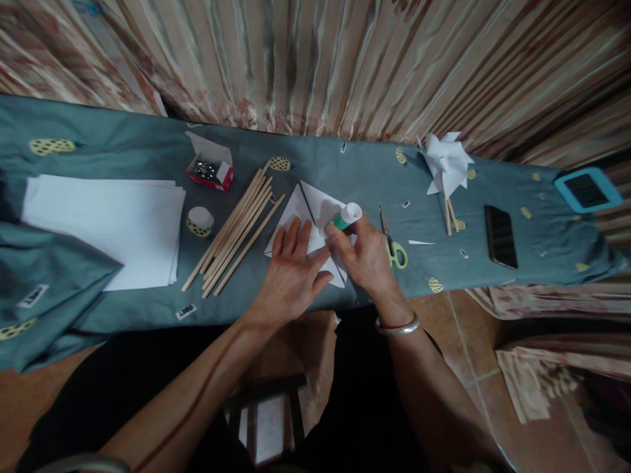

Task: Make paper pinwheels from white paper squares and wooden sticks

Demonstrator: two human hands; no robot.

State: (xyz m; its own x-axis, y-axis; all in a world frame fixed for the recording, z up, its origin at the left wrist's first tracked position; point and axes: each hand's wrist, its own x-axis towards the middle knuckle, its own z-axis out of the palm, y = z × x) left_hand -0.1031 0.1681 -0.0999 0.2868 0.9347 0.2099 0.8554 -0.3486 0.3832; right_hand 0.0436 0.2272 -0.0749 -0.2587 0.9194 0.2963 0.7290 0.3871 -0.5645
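A square of white paper (323, 205) with slits cut in from its corners lies on the cloth in front of me. My left hand (292, 272) rests flat on its left part, fingers stretched out. In my right hand (365, 255) is a green and white glue stick (345, 217), tilted with its lower end over the middle of the paper. That end is partly hidden by my fingers, so I cannot tell whether it touches. Just right of my right hand lie green-handled scissors (396, 248).
Wooden sticks (236, 233), a small white cap (200, 217), an open box of metal pins or clips (210, 172) and stacked white paper (103, 230) lie left. Rightward are paper pinwheels (447, 163) on sticks, a phone (501, 236) and a blue-framed device (588, 190). Curtains (296, 66) hang behind.
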